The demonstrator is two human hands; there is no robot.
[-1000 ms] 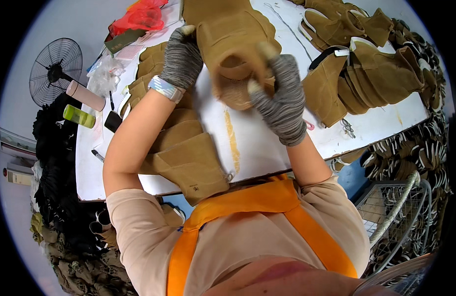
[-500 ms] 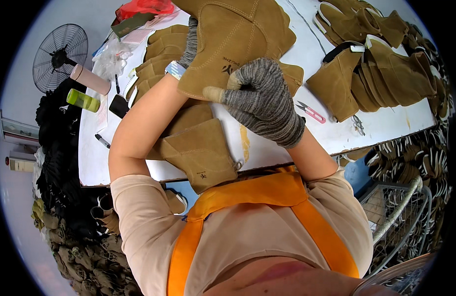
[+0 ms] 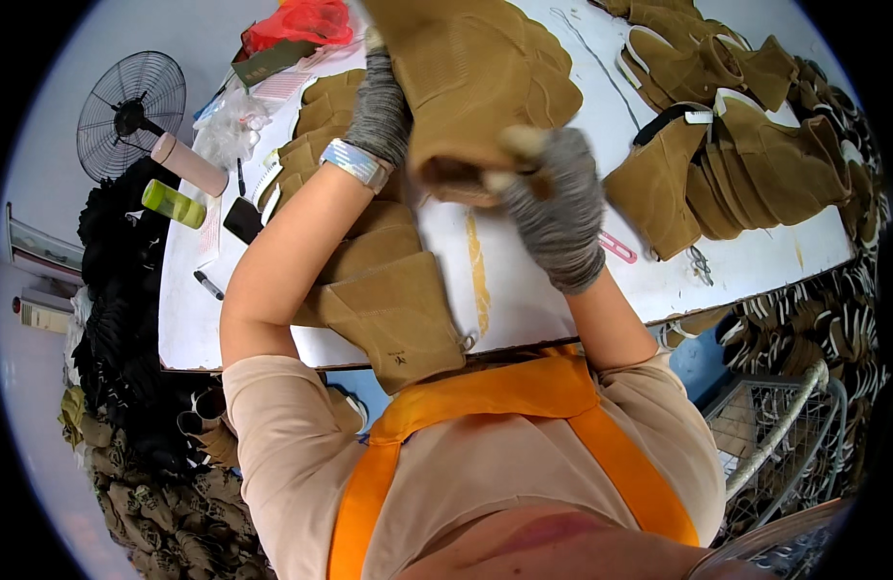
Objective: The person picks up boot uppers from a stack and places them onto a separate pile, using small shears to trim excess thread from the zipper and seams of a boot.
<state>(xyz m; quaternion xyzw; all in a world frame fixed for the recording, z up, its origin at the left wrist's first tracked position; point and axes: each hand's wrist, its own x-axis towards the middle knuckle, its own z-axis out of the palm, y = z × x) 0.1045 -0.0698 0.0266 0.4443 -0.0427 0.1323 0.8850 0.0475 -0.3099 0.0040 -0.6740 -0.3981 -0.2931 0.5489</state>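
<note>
My left hand [image 3: 380, 111], in a grey knit glove, grips a brown suede boot upper [image 3: 485, 77] by its left side, with part of the fingers hidden behind it. The upper hangs above the table, its dark opening facing me. Beside that opening is my gloved right hand [image 3: 565, 208], with pale fingertips at the upper's lower right edge. Motion smears its fingers, so their grip is unclear. Below my left forearm, more brown uppers [image 3: 393, 309] lie overlapped in a row reaching the table's front edge. Partly behind my right hand lie pink thread snips [image 3: 617, 246].
Stacked boot uppers [image 3: 770, 174] cover the right of the white table [image 3: 533, 300]. A metal clip [image 3: 700, 263], a phone [image 3: 242, 219], a green bottle [image 3: 173, 204], a pink tumbler [image 3: 190, 164] and a red bag [image 3: 301, 21] lie around. A fan [image 3: 130, 116] stands left, a wire cart [image 3: 780, 425] right.
The boot upper has turned, so its opening now faces me and its printed mark is out of sight. My right hand has moved slightly right and its fingers have shifted. More of my left glove shows.
</note>
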